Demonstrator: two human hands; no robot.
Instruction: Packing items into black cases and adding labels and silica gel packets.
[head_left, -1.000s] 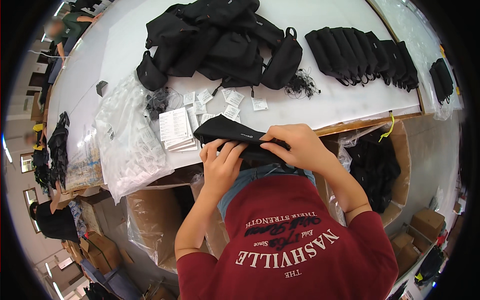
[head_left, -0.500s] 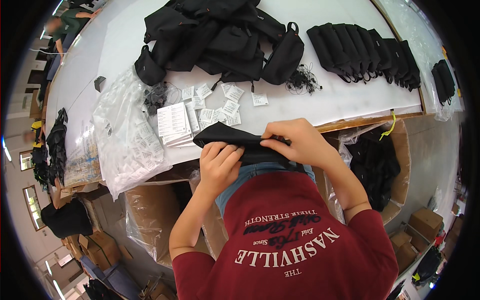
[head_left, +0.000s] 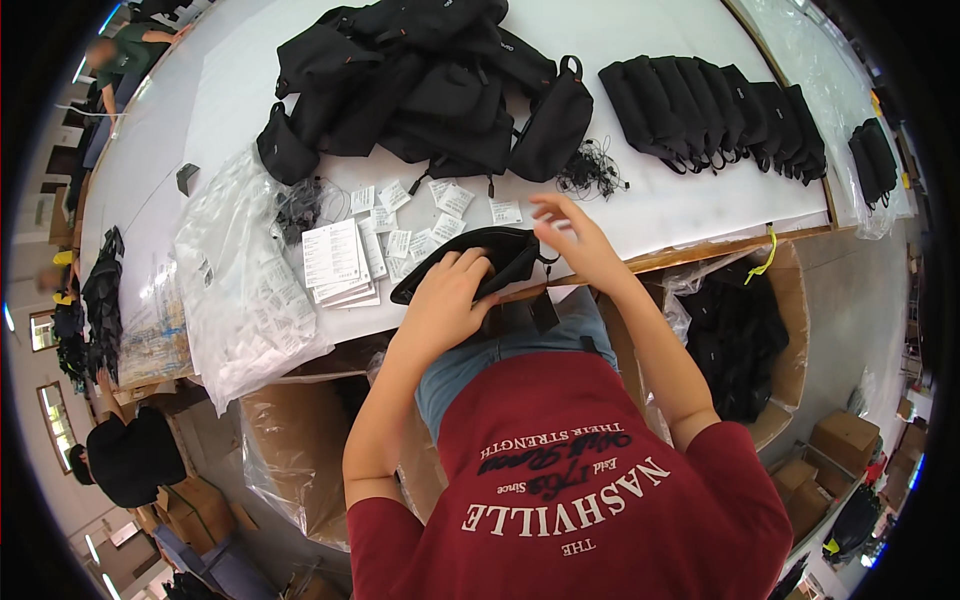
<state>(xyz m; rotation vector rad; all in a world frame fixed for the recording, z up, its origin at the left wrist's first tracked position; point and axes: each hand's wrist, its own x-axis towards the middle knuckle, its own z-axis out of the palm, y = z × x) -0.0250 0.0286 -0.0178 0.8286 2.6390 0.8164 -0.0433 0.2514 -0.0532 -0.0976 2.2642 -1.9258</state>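
At the table's front edge, my left hand [head_left: 452,298] grips a small black fabric pouch [head_left: 512,252], with fingers at its open mouth and the thumb below. The mouth faces up and shows a dark inside. A dark tag [head_left: 545,312] hangs on a cord beneath the pouch's right end. Just right of that end, my right hand [head_left: 578,240] is raised with its fingers apart and nothing seen in them. White printed labels [head_left: 453,200] lie scattered beyond the pouch. A stack of white cards [head_left: 332,258] sits to their left.
A heap of black pouches [head_left: 430,110] covers the table's far middle. Black strings [head_left: 592,172] lie tangled beside a row of pouches [head_left: 690,110] at right. Left is a clear plastic bag of labels [head_left: 245,310]. An open carton [head_left: 790,340] stands below the edge. Other people work at left.
My right hand has let go of the pouch and lifted away, its fingers spreading. The pouch has turned so its mouth shows, and the hanging tag has come into view.
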